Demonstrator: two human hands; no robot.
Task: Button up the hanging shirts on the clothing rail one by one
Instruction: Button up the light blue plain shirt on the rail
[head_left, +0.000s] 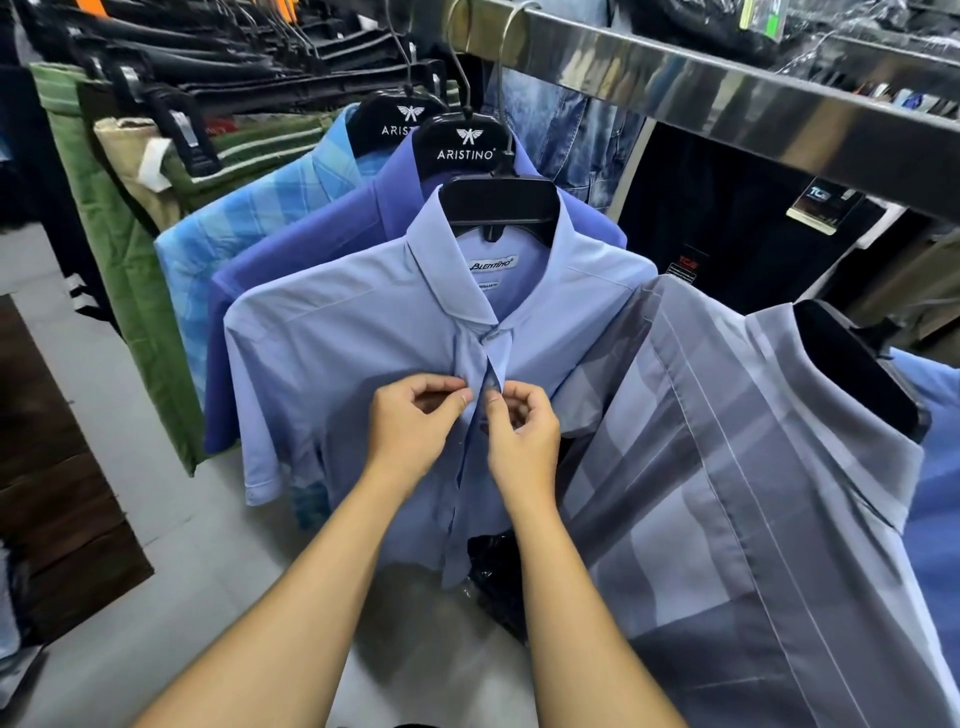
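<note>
Head view: a light blue shirt (363, 338) hangs on a black hanger (498, 205) from the metal clothing rail (727, 98), front facing the camera, at the centre of the frame. Left hand (410, 421) pinches one edge of the front opening between thumb and curled forefinger, a little below the collar. Right hand (519, 426) pinches the opposite edge at the same height, fingers curled inward. The two hands sit just beside each other, nearly touching. Collar is closed at the neck; below the hands the front hangs open in a narrow slit toward the hem. Whether a button sits between the fingertips cannot be told. Behind this garment hang a darker blue shirt (311, 244) and a checked blue shirt (234, 228), both on hangers marked ARISTINO. A grey striped shirt (727, 467) hangs just beside it on the right, covering part of its sleeve
</note>
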